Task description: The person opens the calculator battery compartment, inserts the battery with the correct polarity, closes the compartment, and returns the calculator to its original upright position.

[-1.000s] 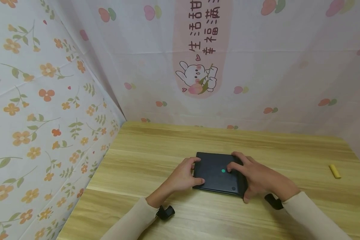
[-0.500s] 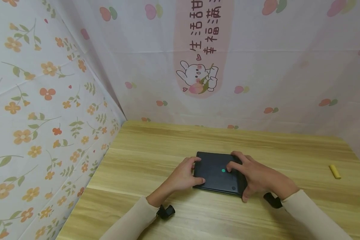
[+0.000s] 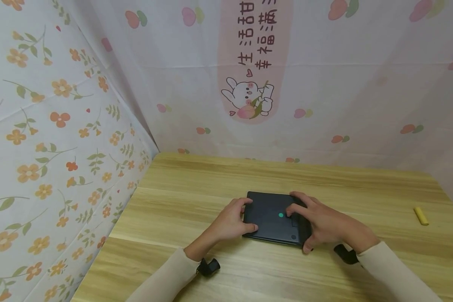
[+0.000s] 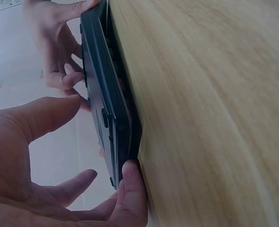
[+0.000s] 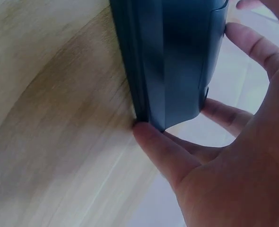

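A flat black calculator (image 3: 268,216) lies back side up on the table, with a small green dot on its back. My left hand (image 3: 228,222) grips its left end, thumb near the front corner and a finger at the far corner. My right hand (image 3: 326,222) spans the right end. Its thumb touches the near right corner, and a bent index finger presses on the back beside the green dot. Key-like bumps show along the dark underside of the calculator (image 4: 113,109) in the left wrist view. The right wrist view shows my right thumb (image 5: 163,151) at the calculator's corner.
A small yellow cylinder (image 3: 421,216) lies on the wooden table (image 3: 196,176), well to the right of the hands. Patterned cloth (image 3: 317,84) hangs behind the table, and a flowered cloth (image 3: 60,167) hangs along its left side.
My right thumb and fingers have shifted slightly on the calculator. A rectangular outline beside the right index finger now shows on its back. The left hand stays in place.
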The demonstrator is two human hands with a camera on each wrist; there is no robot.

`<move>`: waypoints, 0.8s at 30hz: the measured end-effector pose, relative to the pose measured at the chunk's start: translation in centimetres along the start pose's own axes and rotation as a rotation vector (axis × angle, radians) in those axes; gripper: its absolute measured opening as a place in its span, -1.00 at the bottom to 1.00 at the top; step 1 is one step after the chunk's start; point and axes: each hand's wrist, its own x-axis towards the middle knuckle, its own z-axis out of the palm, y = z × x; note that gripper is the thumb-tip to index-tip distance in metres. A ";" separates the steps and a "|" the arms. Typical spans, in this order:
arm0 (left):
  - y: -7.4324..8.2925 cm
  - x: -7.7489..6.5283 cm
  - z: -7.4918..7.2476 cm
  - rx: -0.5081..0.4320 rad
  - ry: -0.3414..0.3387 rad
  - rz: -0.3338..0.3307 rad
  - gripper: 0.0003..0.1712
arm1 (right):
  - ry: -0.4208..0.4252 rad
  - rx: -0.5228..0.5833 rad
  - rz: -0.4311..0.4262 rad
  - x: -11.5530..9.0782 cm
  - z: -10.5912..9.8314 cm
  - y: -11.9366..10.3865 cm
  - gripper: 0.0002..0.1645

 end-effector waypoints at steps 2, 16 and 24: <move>0.0 0.0 0.0 -0.004 0.002 -0.002 -0.08 | 0.005 0.011 -0.006 -0.1 0.0 0.1 0.02; -0.1 -0.1 -0.1 -0.027 0.000 -0.011 -0.07 | 0.109 0.061 0.001 -0.2 0.4 0.2 -0.20; -0.1 -0.1 -0.1 -0.039 -0.005 -0.008 -0.08 | 0.340 -0.120 -0.112 0.1 1.1 -0.1 -0.58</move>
